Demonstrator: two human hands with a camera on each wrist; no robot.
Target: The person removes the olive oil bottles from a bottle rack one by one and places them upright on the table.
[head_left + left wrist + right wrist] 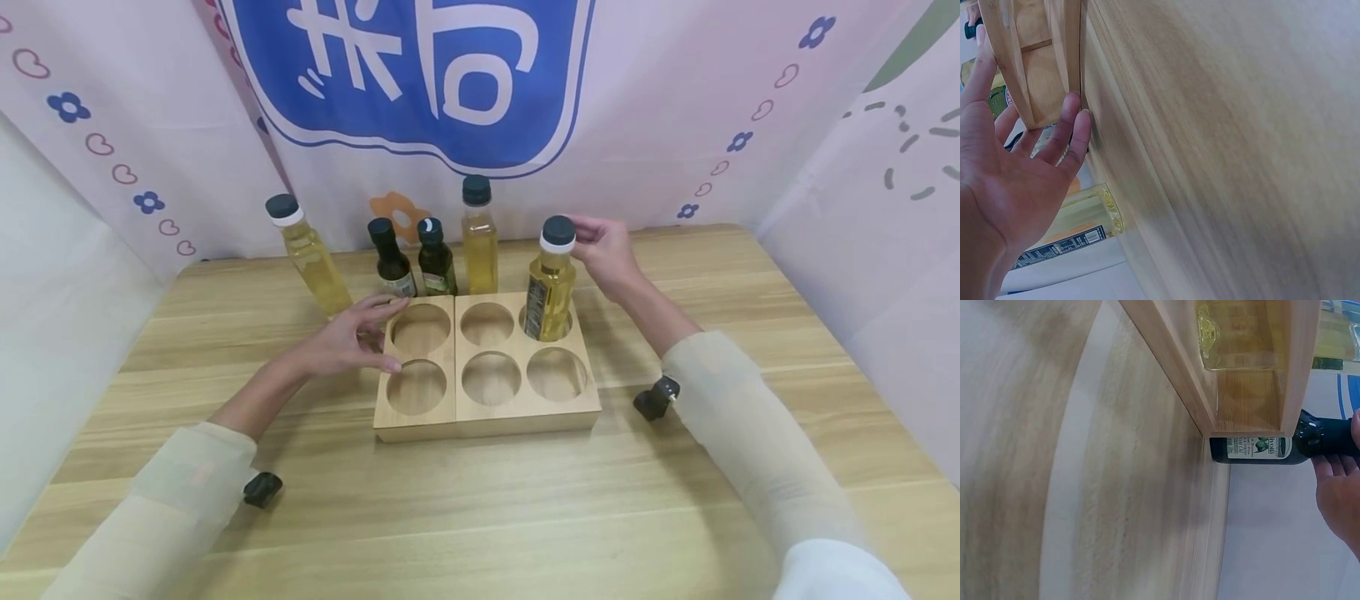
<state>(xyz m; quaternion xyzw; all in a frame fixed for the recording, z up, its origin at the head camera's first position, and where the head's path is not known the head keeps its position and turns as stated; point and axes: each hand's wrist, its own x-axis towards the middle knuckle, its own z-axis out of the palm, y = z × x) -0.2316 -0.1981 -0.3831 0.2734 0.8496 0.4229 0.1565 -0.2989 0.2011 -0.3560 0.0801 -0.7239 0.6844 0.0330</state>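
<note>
A wooden bottle rack (525, 423) with several round holes stands mid-table, made of two blocks side by side. A yellow oil bottle (550, 296) with a dark cap is upright in its back right hole. My left hand (348, 337) touches the rack's left end, thumb and fingers spread along the edge. Behind the rack's right end, my right hand (606, 254) holds a dark olive oil bottle (1260, 449) by its neck and cap. That dark bottle is hidden in the head view; the right wrist view shows it upright with a pale label.
Behind the rack stand two small dark bottles (392, 262) and a yellow oil bottle (480, 242). Another tall yellow oil bottle (315, 262) is at the back left, beyond my left hand. A printed cloth (630, 125) hangs along the table's back edge.
</note>
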